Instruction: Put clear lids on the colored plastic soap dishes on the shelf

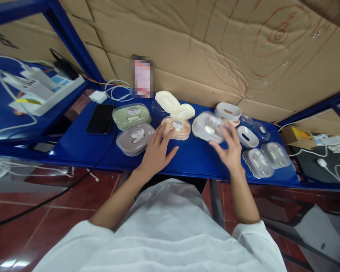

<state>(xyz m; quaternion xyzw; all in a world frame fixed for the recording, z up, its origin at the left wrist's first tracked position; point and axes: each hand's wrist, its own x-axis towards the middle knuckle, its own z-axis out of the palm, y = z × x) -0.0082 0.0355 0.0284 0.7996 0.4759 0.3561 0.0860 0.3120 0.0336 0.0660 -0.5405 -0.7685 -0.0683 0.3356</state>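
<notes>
My left hand (158,151) has its fingers spread. Its fingertips overlap the left side of a peach soap box (183,132) with a clear lid; whether they touch it I cannot tell. My right hand (229,145) holds a greyish soap box (206,126) by its right end, thumb in front and fingers behind. That box is slightly blurred and overlaps a pale, greenish-edged piece beneath it. Left of my left hand lie a green soap box (132,118) and a grey soap box (134,139), both lidded. Cream soap box parts (167,101) lie behind the peach one.
Grey trays (228,111), clear lids (260,131) and lidded soap boxes (257,162) crowd the right of the blue table (181,162). A black phone (100,119) and white charger (98,97) lie left. Cardboard (187,49) walls the back. A black cable (102,158) crosses the front edge.
</notes>
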